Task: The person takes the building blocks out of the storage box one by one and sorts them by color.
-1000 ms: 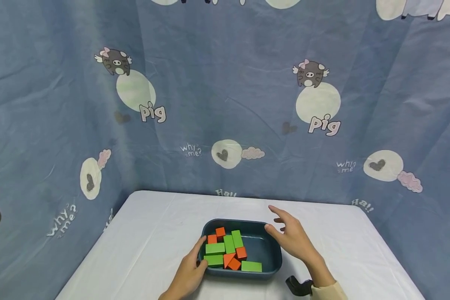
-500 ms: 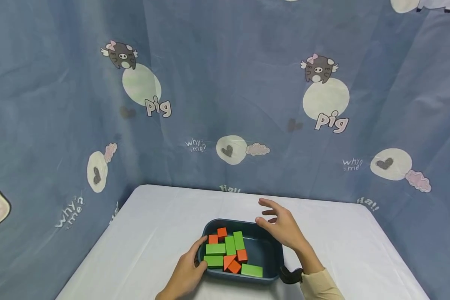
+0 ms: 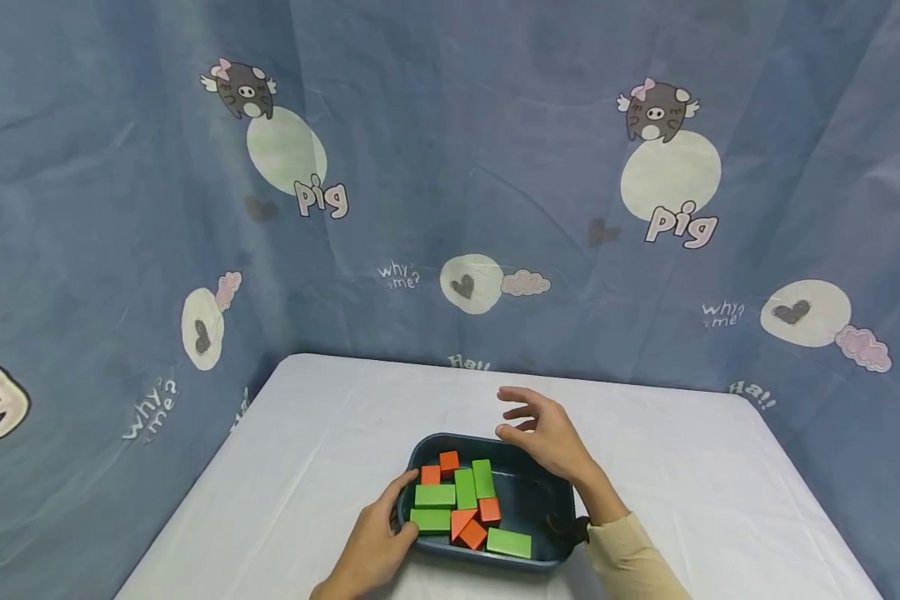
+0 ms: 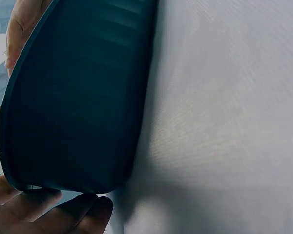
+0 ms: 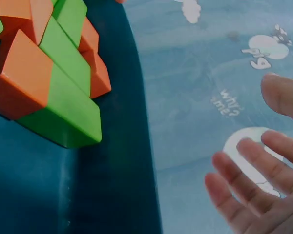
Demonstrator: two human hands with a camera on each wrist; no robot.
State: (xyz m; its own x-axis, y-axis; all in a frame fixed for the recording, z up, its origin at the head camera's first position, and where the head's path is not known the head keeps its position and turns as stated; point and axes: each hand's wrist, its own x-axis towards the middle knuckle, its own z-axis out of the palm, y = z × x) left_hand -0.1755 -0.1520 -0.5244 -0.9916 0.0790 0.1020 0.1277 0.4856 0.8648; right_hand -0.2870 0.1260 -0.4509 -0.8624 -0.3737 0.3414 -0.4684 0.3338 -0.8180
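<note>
A dark blue-green rectangular tray (image 3: 528, 561) holds green rectangular blocks (image 3: 435, 497) and orange blocks (image 3: 448, 462), bunched toward its left side. One orange piece is a triangle (image 3: 461, 522). My left hand (image 3: 371, 537) grips the tray's left end, with fingers (image 4: 71, 214) against the outside of the wall in the left wrist view. Above the tray's far right part hovers my right hand (image 3: 547, 437), its fingers spread and holding nothing. Blocks and the spread right hand (image 5: 268, 180) appear apart in the right wrist view.
A white cloth-covered table (image 3: 345, 425) lies under the tray. Behind it hangs a blue curtain (image 3: 435, 167) printed with pigs and words. A dark device (image 3: 567, 529) sits at the right wrist beside a beige sleeve (image 3: 633, 558).
The right hand has moved left, over the tray's far side. My left hand stays on the tray and the blocks keep their arrangement. The head view has shifted slightly.
</note>
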